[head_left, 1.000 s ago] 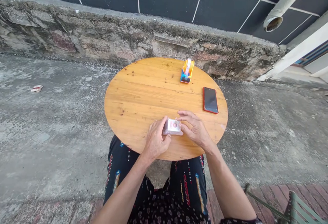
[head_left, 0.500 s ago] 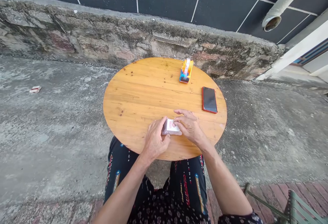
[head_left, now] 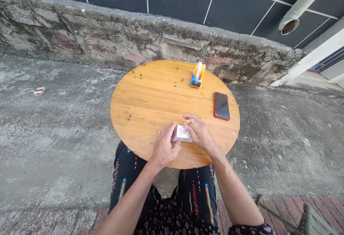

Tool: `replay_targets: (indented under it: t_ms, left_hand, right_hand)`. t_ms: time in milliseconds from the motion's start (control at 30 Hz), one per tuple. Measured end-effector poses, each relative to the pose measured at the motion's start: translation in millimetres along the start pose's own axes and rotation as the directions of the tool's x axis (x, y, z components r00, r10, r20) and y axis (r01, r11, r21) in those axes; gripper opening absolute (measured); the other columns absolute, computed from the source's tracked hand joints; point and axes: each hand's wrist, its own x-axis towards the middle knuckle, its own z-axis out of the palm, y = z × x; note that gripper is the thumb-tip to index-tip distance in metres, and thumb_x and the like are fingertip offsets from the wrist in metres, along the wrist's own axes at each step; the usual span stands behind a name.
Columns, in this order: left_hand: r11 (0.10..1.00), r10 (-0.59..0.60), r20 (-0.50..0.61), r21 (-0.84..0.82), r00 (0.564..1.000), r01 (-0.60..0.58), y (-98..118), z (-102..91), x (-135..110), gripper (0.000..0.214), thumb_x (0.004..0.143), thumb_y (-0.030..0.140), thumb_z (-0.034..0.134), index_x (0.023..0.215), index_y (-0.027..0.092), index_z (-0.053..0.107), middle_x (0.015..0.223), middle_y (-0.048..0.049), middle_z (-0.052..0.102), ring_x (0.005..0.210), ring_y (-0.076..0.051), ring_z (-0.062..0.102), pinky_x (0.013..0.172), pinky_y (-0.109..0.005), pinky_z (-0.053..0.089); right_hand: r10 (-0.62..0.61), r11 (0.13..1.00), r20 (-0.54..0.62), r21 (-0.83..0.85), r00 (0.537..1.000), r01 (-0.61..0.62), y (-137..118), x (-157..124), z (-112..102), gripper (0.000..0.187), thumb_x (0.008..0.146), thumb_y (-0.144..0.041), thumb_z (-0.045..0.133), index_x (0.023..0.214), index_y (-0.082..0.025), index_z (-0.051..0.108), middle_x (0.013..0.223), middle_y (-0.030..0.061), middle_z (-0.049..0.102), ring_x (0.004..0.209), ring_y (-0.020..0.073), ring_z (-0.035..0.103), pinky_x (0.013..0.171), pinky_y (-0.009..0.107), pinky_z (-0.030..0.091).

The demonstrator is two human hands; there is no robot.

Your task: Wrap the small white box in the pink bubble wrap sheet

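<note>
A small pack of cards [head_left: 182, 133], white on top with red print and in what looks like a clear plastic case, lies near the front edge of the round wooden table [head_left: 145, 95]. My left hand [head_left: 166, 143] is closed around its left end, fingers along the far side and thumb at the near side. At its right end, my right hand [head_left: 199, 132] has thumb and forefinger bent together against the far right corner. The other right fingers curl above the tabletop. Exactly what the right fingertips pinch is partly hidden.
A yellow and blue tape dispenser [head_left: 198, 74] stands at the table's far right. Nearer, a phone [head_left: 221, 106] in a red case lies flat. Behind the table runs a stone wall base [head_left: 120, 41]. A green chair [head_left: 309, 217] is at lower right.
My right thumb and fingers have drawn back from the middle of the pack's top toward its right corner, uncovering more red print. My left hand keeps its hold. The view has shifted slightly.
</note>
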Motion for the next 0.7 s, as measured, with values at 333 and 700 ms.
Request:
replay_targets:
  t_ms: [333, 700]
  left_hand:
    - [1.000, 0.002, -0.001, -0.006, 1.000, -0.002, 2.5, -2.2, 1.1, 0.057, 0.086, 0.033, 0.057, 0.138, 0.019, 0.041, 0.128, -0.0128, 0.059, 0.117, -0.027, 0.055, 0.102, -0.046, 0.041]
    - [0.999, -0.014, -0.050, -0.038, 0.999, 0.012, 0.8, -0.9, -1.5, 0.052, 0.087, 0.030, 0.058, 0.136, 0.019, 0.045, 0.135, -0.0120, 0.056, 0.125, -0.026, 0.051, 0.105, -0.044, 0.041]
  right_hand:
    - [0.022, 0.997, -0.008, 0.078, 1.000, -0.022, -2.3, 5.9, -0.7, 0.010, 0.092, -0.020, 0.046, 0.087, -0.022, 0.054, 0.117, 0.0117, 0.063, 0.115, 0.0250, 0.057, 0.096, 0.045, 0.043]
    - [0.082, 0.985, -0.012, 0.151, 0.997, -0.079, -5.9, 8.9, 0.7, 0.008, 0.092, -0.023, 0.046, 0.087, -0.023, 0.052, 0.119, 0.0116, 0.062, 0.114, 0.0248, 0.058, 0.095, 0.045, 0.044]
